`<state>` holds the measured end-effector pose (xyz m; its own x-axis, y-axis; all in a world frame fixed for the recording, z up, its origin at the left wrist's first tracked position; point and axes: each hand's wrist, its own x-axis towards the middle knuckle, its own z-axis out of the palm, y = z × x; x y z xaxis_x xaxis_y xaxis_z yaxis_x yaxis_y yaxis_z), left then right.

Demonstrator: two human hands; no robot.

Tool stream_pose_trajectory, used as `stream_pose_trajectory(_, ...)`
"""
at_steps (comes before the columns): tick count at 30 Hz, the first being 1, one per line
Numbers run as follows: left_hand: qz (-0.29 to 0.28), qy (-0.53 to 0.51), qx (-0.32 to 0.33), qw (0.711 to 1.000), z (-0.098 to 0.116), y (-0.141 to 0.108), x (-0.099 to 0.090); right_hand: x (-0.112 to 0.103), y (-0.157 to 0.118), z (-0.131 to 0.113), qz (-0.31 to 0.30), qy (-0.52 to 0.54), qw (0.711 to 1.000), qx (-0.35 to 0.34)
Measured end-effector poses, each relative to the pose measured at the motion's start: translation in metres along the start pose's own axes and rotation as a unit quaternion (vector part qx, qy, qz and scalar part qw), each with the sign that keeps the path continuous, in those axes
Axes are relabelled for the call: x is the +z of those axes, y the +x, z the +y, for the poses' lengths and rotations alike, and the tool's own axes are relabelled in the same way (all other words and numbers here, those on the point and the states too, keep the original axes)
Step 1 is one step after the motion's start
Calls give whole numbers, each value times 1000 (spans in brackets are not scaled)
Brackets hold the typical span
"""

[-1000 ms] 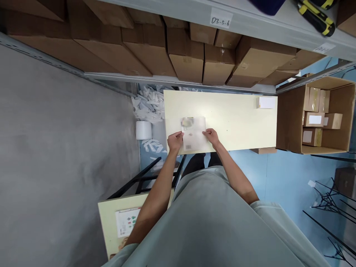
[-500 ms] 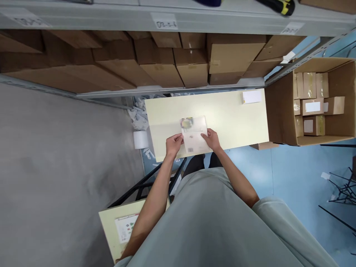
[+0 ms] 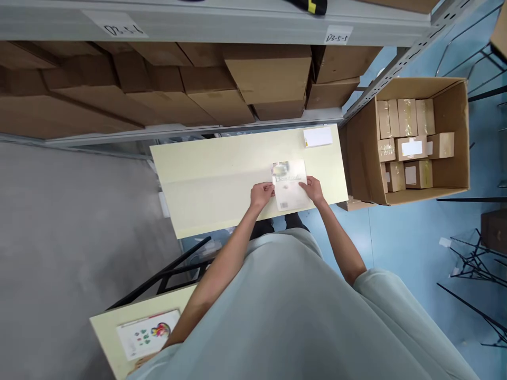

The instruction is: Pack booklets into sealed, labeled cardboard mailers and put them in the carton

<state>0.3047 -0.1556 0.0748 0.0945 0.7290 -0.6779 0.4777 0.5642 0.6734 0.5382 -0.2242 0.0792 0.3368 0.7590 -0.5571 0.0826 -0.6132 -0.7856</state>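
Observation:
Between my two hands is a flat, pale printed packet (image 3: 292,191), with a coloured picture near its upper left and a barcode at the bottom. My left hand (image 3: 262,194) pinches its left edge between thumb and fingers. On the opposite side, my right hand (image 3: 312,190) grips the right edge, the thumb lying on top. The packet is over the cream tabletop (image 3: 209,184), close to the front edge; whether it touches the surface I cannot tell. A small white box (image 3: 318,136) lies beyond it at the back right of the table.
A large open carton (image 3: 362,158) stands right of the table, with several small taped boxes (image 3: 412,148) inside. Over the table's far side runs a metal shelf (image 3: 237,26) above a row of brown cartons (image 3: 273,79). A printed sheet (image 3: 148,335) lies on a side table at lower left.
The view has swung to the right. Both hands have shifted right along the table with the packet, nearer to the white box, and still hold it by its two sides.

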Motion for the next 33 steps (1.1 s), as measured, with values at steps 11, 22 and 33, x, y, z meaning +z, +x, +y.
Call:
stream_pose_trajectory(11,-1,180,0,984,-2,11,15,6,10,26,39,-141,989,31)
stream_pose_trajectory(22,-20,255,27,966,7,0,2,9,-3,7,65,-186,980,-16)
stream_pose_trajectory(33,17,223,140,965,77,-9,-64,22,8,-93,104,-116,977,-147)
